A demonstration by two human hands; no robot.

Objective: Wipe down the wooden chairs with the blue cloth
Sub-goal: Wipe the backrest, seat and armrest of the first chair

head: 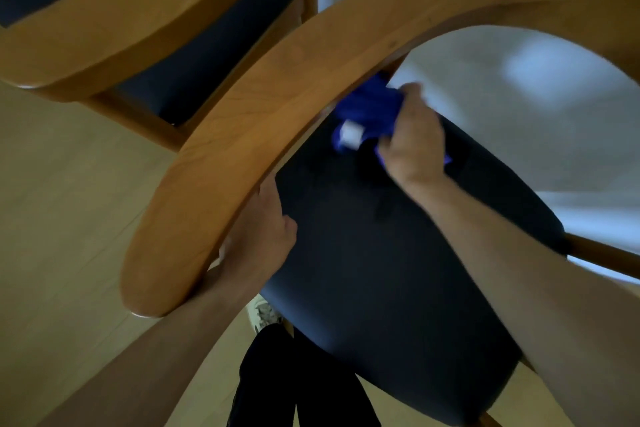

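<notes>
Wood: head view, your left hand (268, 229) reaches under the curved chair back (277, 87); whether it is gripping, you cannot tell.
Cloth: your right hand (414, 142) clutches the blue cloth (370, 107) above the dark seat (381, 270).
Label: white tag (351, 135), unreadable.

No words, numbers or brand marks can be read anywhere. The small white tag (350, 134) on the blue cloth (372, 111) is too blurred to show any print.
</notes>
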